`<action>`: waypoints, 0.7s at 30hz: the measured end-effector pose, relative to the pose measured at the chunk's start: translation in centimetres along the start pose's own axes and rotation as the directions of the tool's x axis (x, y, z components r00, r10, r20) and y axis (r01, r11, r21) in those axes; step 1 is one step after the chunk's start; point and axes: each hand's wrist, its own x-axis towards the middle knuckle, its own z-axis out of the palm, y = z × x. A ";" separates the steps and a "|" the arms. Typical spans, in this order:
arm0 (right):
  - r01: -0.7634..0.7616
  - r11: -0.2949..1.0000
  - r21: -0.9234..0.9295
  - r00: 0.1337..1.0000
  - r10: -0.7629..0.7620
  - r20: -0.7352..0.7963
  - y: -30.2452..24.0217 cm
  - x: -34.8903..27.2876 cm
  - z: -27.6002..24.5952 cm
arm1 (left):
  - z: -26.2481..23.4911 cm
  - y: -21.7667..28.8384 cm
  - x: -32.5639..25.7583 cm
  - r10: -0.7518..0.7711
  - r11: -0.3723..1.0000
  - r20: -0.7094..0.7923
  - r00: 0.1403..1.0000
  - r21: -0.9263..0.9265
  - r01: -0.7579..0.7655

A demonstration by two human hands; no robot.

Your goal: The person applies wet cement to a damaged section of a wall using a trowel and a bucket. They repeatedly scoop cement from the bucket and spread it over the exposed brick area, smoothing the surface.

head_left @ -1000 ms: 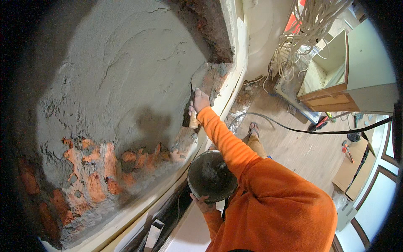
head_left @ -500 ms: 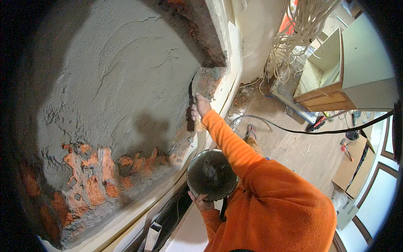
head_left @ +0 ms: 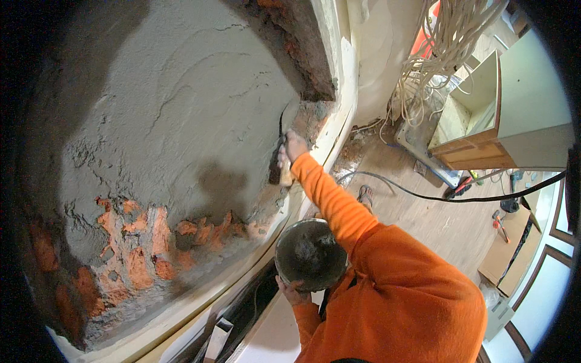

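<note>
My right hand (head_left: 293, 147) is closed round the wooden handle of a trowel (head_left: 287, 172). The trowel's thin dark blade lies edge-on against wet grey mortar (head_left: 200, 103) on the wall, close to the right border of the patch. Below it, my left hand (head_left: 295, 293) grips the lower rim of a round bowl (head_left: 280, 266) holding dark grey mortar (head_left: 311, 251). The bowl is near my body, and part of its right side is behind my orange sleeve. Exposed orange brick (head_left: 139, 266) shows along the lower part of the wall.
A pale frame edge (head_left: 254, 254) borders the wall. To the right are bundled white cables (head_left: 448, 42), an open cabinet (head_left: 466, 115), a black cable (head_left: 423, 190) crossing over the floor, a hammer (head_left: 500, 224) and a flat cardboard box (head_left: 508, 251). A metal channel (head_left: 218, 339) stands below.
The view has shifted, so most things sit a little farther right. Against the wall, my right hand and the trowel have moved slightly up and left. My left hand still holds the bowl.
</note>
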 end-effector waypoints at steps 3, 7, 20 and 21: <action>0.057 0.975 -0.214 0.992 -0.030 0.124 3.2 -2.1 -2.5 | -1.1 -0.3 0.3 -0.004 1.000 -0.048 0.999 0.023 0.005; -0.020 0.986 -0.164 0.995 0.036 0.092 0.4 -3.5 -4.1 | -2.6 -2.0 0.6 0.071 0.996 0.015 0.997 -0.060 -0.070; 0.059 0.975 -0.215 0.995 -0.039 0.093 -1.6 -2.1 -4.0 | -5.3 -2.4 0.9 0.079 0.994 0.085 0.993 -0.087 -0.071; 0.078 0.990 -0.121 0.991 -0.064 0.118 -2.7 -1.1 -3.6 | -5.1 -2.5 0.9 0.126 0.992 0.158 0.979 -0.026 -0.123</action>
